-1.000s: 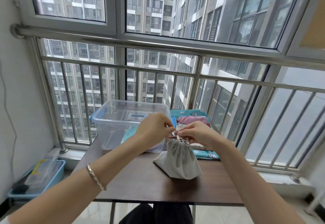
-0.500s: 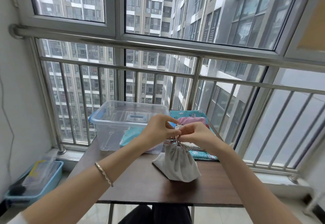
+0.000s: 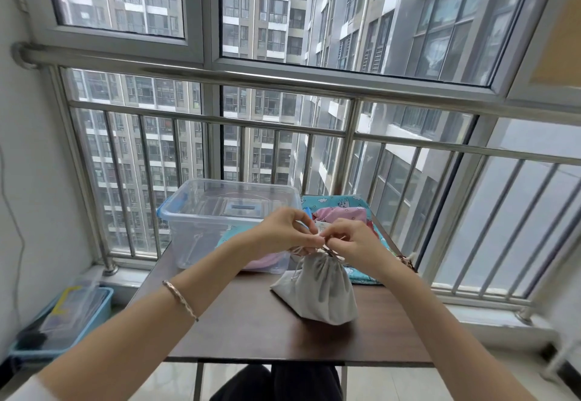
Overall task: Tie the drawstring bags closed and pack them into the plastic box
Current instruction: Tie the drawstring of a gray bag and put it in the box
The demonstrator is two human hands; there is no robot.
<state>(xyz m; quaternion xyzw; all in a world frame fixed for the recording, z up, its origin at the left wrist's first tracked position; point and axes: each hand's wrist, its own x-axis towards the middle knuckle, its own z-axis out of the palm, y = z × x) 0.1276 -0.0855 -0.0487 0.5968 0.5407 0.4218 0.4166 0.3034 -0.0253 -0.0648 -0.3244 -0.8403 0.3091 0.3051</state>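
At the bottom centre of the frame the person's dark trousers show under the near edge of a dark brown table. Both bare forearms reach up from the lower corners, the left one wearing a thin bracelet. In the middle of the tabletop, a little right of centre, the grey drawstring bag stands upright on the wood. It is plain pale grey cloth, full and rounded at the base and gathered into tight pleats at the top, so its mouth looks drawn nearly shut. The two hands meet just above that neck. The left hand and the right hand each have fingers curled, pinching the thin pale drawstring between thumb and fingertips, and the fingertips of the two hands almost touch. Behind the left hand sits the clear plastic box with blue latches, with something pink lying on its bottom. Just right of the box, behind the right hand, more cloth bags are piled: a turquoise printed bag and a pink printed bag resting on it. On the floor at the lower left is a blue crate. Beyond the table a steel railing runs across the windows, with tall apartment blocks outside.
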